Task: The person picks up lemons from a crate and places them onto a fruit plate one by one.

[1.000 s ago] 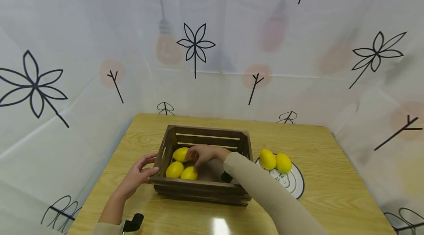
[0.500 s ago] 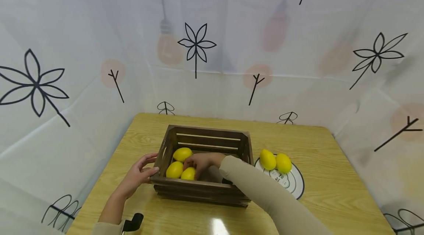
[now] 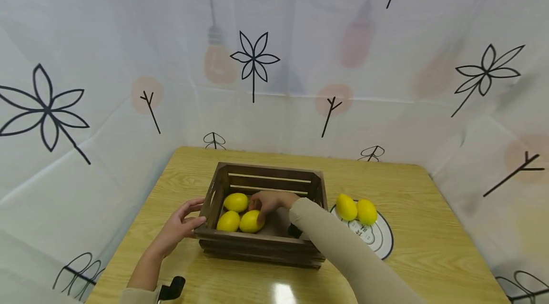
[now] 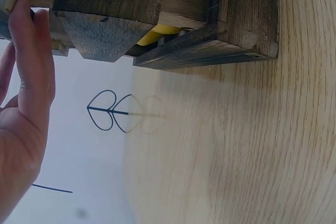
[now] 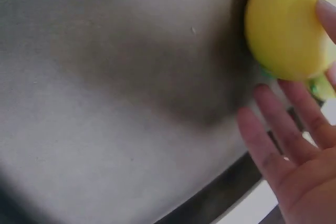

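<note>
In the head view, my right hand (image 3: 271,202) reaches into a dark brown slatted wooden crate (image 3: 261,247). Its thumb lies against the near side of a yellow lemon (image 3: 250,222), and a finger reaches round the far side, pinching it. The right wrist view has the same lemon (image 5: 286,24), with the other fingers spread loosely beside it. Two more lemons, one at the back (image 3: 236,202) and one at the front left (image 3: 228,221), sit in the crate's left part. My left hand (image 3: 183,220) rests on the crate's left end, fingers fairly straight along the outside.
Right of the crate, a white plate with a dark rim (image 3: 383,242) bears two lemons (image 3: 346,207). Crate and plate stand on a light wooden table (image 3: 411,199). A white patterned cloth (image 3: 291,118) hangs behind and at both sides.
The right hand has drawn back slightly up and to the right. The lemon under it has shifted right and turned, showing more of itself. The left hand has stayed in place.
</note>
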Motion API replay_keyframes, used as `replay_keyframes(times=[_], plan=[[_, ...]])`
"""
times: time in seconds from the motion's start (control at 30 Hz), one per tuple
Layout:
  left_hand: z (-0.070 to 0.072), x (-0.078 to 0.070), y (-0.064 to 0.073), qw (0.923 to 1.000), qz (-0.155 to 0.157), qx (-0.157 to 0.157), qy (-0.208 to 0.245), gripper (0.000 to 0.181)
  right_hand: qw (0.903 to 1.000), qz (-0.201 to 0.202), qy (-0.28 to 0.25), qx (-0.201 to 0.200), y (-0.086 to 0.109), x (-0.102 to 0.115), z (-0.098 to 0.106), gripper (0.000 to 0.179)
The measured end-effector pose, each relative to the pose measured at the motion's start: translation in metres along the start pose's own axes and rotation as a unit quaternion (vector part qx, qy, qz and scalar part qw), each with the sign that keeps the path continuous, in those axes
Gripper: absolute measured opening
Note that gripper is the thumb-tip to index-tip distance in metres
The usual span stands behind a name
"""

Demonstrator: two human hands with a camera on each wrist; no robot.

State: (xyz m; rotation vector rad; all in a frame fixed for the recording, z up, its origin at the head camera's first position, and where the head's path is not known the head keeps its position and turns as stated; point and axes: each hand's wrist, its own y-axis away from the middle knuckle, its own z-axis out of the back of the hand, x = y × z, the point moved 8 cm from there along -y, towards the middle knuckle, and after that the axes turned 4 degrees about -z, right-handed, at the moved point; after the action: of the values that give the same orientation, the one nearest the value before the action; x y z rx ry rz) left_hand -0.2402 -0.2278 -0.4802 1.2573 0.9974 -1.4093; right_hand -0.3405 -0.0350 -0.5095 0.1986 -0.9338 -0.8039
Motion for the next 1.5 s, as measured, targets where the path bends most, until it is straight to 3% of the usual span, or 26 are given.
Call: replay_keyframes(times=[0.17,0.37,0.47,0.73,1.1,1.33,1.5], plan=[[0.001,0.001,0.001,1.0000,0.003,-0.005,0.000,0.055,0.9995,0.007,0.021,0.023,0.000,0.007,-0.009,0.051],[0.000,0.003,-0.001,1.0000,0.005,-0.001,0.004,0.055,0.9990,-0.011,0.042,-0.008,0.002,0.001,0.000,0.045],[0.000,0.004,-0.001,0.9999,0.007,-0.003,0.007,0.055,0.9994,-0.009,0.027,-0.017,0.004,-0.001,0.006,0.043],[0.000,0.003,-0.001,0.9999,0.003,-0.003,0.015,0.055,0.9976,0.048,-0.031,-0.039,0.009,0.012,0.024,0.044],[0.000,0.002,0.001,0.9999,0.011,-0.010,0.004,0.055,0.9897,0.075,-0.098,-0.074,0.024,0.032,0.046,0.046],[0.001,0.006,0.001,0.9996,0.023,-0.018,0.000,0.055,0.9875,0.088,-0.079,-0.105,0.037,0.042,0.056,0.046],[0.000,0.005,0.000,0.9997,0.019,-0.013,-0.002,0.056,0.9846,0.082,-0.094,-0.122,0.049,0.045,0.064,0.050]])
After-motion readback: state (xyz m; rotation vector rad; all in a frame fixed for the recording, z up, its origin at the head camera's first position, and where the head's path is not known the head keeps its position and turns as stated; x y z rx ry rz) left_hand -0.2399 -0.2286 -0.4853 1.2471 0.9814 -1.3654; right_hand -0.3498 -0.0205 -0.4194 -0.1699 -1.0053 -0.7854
